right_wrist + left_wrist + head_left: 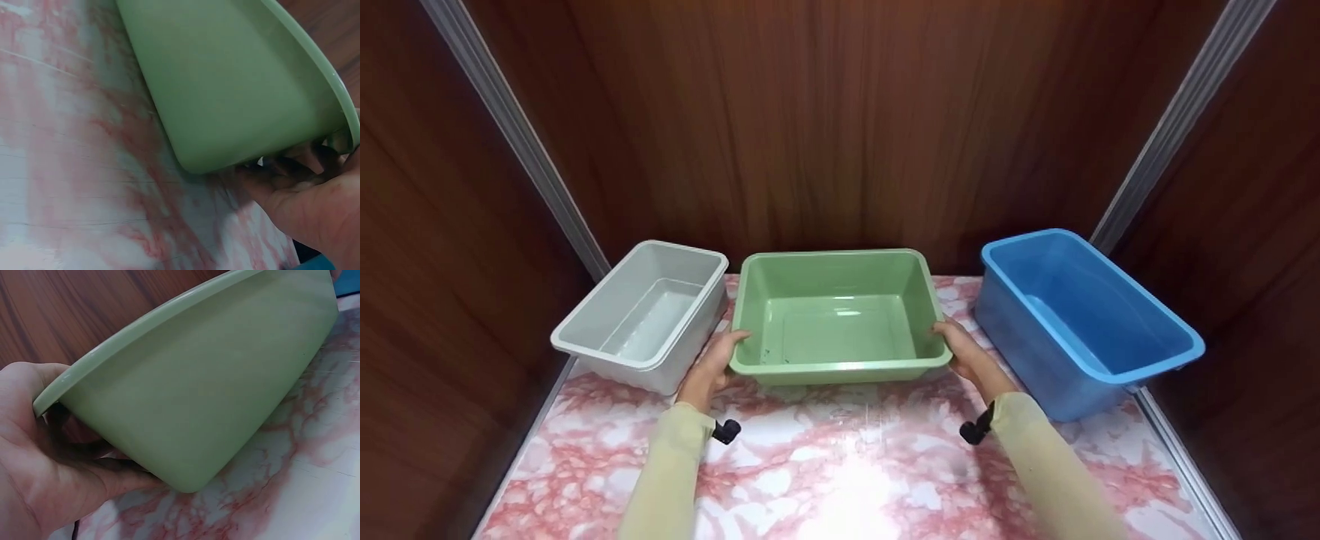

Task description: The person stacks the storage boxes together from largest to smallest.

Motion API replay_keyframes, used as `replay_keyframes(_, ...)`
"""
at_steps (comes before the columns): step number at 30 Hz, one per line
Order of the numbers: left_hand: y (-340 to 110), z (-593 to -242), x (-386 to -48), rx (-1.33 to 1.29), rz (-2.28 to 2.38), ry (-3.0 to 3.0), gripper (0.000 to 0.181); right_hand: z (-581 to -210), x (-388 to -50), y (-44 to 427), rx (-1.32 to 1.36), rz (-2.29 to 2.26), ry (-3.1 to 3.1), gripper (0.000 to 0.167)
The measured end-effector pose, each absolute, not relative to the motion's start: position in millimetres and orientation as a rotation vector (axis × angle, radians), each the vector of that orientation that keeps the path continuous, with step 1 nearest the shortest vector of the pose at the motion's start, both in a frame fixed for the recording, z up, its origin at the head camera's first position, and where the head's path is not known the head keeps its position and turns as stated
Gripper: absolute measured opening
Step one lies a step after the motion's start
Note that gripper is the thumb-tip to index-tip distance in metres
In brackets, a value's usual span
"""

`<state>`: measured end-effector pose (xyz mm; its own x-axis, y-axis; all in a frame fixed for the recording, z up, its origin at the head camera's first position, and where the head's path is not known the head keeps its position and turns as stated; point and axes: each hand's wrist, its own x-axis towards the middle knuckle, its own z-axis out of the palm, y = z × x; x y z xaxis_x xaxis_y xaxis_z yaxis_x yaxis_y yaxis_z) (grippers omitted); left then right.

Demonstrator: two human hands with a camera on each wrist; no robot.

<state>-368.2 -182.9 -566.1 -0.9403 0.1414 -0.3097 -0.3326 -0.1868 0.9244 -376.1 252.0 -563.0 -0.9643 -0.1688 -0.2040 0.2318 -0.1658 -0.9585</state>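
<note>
A green plastic basin (pixel 840 367) is in the middle of the head view, with nothing inside apart from a few dark specks near its left front corner. My left hand (pixel 714 369) grips its left side, thumb over the rim and fingers beneath. On the opposite side my right hand (pixel 971 358) holds the rim the same way. In the left wrist view the left hand (pixel 50 461) has its fingers against the underside of the wall. The right wrist view shows the right hand (pixel 309 197) below the rim, fingers partly hidden behind the basin.
A light grey basin (pixel 690 337) stands to the left, close to my left hand. At the right is a deeper blue bin (pixel 1027 352). All sit on a red-and-white marbled surface (pixel 780 480), enclosed by brown wood-grain panels (pixel 840 127) with metal corner strips.
</note>
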Motion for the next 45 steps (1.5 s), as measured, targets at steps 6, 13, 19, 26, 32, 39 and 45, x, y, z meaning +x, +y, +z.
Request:
replay_keyframes(6,-180,-560,-363,-0.194,2.198,1.776,0.05,-557,-362,256,0.11,-2.231,1.874,0.059)
replay_keyframes(13,-172,-553,-358,-0.114,2.196,1.791,0.058,-547,-345,264,0.119,-2.246,1.916,0.059)
replay_keyframes(19,-170,-557,-356,-0.078,2.167,1.851,0.057,-548,-335,270,0.118,-2.257,1.956,0.055)
replay_keyframes(26,-169,-560,-349,-0.082,2.194,1.817,0.064,-552,-326,270,0.129,-2.259,1.959,0.057)
replay_keyframes(32,-168,-560,-337,-0.078,2.199,1.784,0.064,-556,-316,272,0.228,-2.248,1.952,0.052)
replay_keyframes(39,-164,-562,-333,-0.087,2.199,1.814,0.063,-556,-310,275,0.19,-2.27,1.942,0.053)
replay_keyframes(45,-163,-566,-331,-0.082,2.221,1.791,0.065,-560,-307,277,0.165,-2.286,1.946,0.054)
